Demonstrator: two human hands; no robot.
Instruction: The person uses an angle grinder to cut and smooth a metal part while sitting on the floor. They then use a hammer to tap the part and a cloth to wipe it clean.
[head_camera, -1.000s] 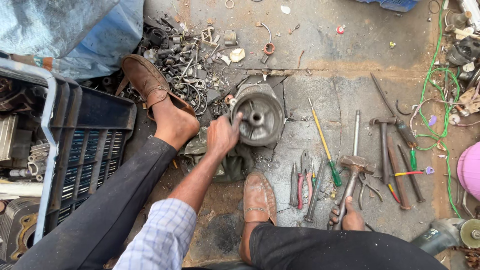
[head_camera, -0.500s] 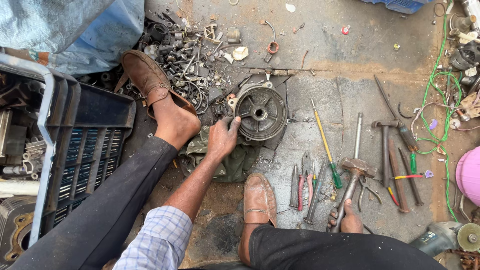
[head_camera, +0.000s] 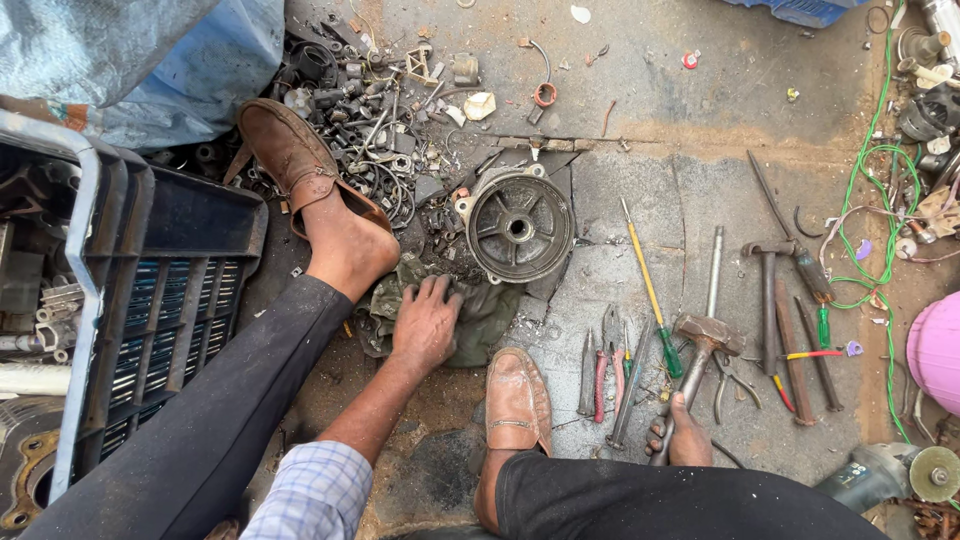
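My left hand (head_camera: 424, 325) rests palm down on a dirty green rag (head_camera: 480, 315) on the ground, fingers spread over the cloth. Just beyond it lies a round grey metal motor cover (head_camera: 519, 227), flat on the concrete, apart from the hand. My right hand (head_camera: 683, 440) is closed around the handle of a hammer (head_camera: 703, 350) whose head lies on the ground among the tools. My brown shoes (head_camera: 516, 398) sit near the rag and the scrap pile.
A heap of small metal scrap parts (head_camera: 372, 100) lies behind the cover. Pliers (head_camera: 604, 362), a yellow screwdriver (head_camera: 650, 290), a second hammer (head_camera: 768, 290) and chisels lie at right. A black plastic crate (head_camera: 150, 300) stands left. Green wire (head_camera: 870, 200) trails right.
My left hand has let go of the motor cover and dropped back onto the green rag. The cover now lies flat on the ground. The right hand stays on the hammer handle.
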